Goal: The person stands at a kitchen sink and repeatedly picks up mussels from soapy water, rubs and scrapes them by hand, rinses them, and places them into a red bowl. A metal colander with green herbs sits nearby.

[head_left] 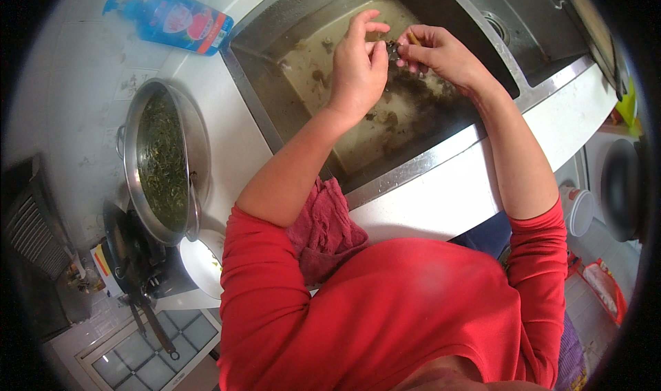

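Above the water in the steel sink basin, my two hands meet at a small dark, wet piece, too small and covered to identify. My left hand pinches its left side between thumb and bent index finger, the other fingers raised. My right hand grips its right side, with a short tan stick-like piece also among the fingers. Murky water below carries dark bits and brownish sediment, densest under my right hand.
A blue pump bottle lies left of the sink. Nearer are a steel pot of green leafy matter in liquid, a white bowl and a dark pan. A red cloth hangs at the front edge. A second basin adjoins at right.
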Tool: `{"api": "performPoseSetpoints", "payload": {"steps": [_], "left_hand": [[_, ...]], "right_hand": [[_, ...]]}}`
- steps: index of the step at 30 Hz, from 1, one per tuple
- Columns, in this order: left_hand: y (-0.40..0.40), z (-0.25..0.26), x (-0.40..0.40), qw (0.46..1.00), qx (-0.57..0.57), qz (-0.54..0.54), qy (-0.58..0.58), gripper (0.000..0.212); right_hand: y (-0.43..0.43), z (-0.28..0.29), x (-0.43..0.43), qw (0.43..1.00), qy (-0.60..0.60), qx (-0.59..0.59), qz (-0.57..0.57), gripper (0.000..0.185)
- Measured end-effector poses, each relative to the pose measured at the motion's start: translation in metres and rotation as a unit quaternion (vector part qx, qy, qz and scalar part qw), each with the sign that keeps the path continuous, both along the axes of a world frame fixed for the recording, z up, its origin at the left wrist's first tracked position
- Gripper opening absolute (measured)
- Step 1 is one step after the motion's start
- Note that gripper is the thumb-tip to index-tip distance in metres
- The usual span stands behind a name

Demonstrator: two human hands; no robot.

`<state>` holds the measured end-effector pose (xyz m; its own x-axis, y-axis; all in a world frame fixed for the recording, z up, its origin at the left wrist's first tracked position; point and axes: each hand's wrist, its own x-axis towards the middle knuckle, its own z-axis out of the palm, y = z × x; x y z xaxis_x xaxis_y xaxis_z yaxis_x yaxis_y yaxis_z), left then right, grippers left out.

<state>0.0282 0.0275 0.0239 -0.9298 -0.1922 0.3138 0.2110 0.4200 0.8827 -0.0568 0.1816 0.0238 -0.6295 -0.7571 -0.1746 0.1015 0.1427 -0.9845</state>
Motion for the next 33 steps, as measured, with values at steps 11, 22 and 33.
{"api": "performPoseSetpoints", "payload": {"steps": [11, 22, 33], "left_hand": [[0.001, -0.007, -0.001, 0.993, -0.104, -0.012, 0.046, 0.047], [-0.025, -0.010, -0.017, 0.998, 0.048, 0.034, -0.011, 0.042], [-0.094, 0.002, -0.020, 0.974, 0.141, 0.159, -0.080, 0.030]], "right_hand": [[-0.017, -0.024, 0.001, 0.973, 0.213, 0.005, -0.092, 0.017], [-0.016, -0.016, -0.026, 0.960, 0.249, 0.116, -0.049, 0.020], [-0.019, -0.055, -0.025, 0.746, 0.397, 0.490, 0.214, 0.019]]}}
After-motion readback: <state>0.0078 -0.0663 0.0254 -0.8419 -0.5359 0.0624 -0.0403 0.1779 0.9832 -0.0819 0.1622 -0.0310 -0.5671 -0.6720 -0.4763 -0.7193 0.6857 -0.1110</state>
